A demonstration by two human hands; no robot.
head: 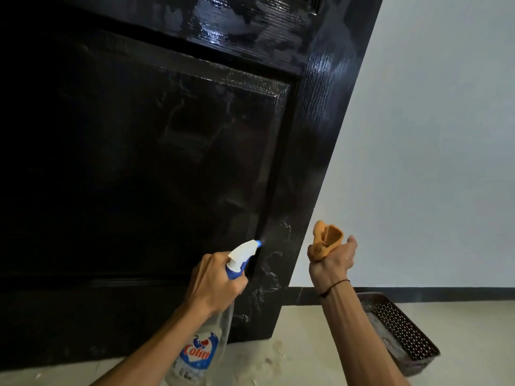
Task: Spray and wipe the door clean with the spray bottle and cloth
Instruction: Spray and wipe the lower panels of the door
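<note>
A glossy black panelled door (pixel 156 162) fills the left and centre of the head view. White chalk-like scribbles mark its lower right stile. My left hand (pixel 214 282) grips the neck of a clear spray bottle (pixel 202 349) with a white and blue trigger head, its nozzle aimed at the scribbled stile from a short distance. A faint mist shows at the nozzle tip. My right hand (pixel 333 260) is raised beside the door's edge, closed around a bunched orange cloth (pixel 326 238). The cloth is apart from the door.
A white wall (pixel 432 135) with a dark skirting strip stands right of the door. A dark perforated basket (pixel 401 332) sits on the pale floor (pixel 301 344) under my right forearm. Wet shiny streaks cover the door's upper rail.
</note>
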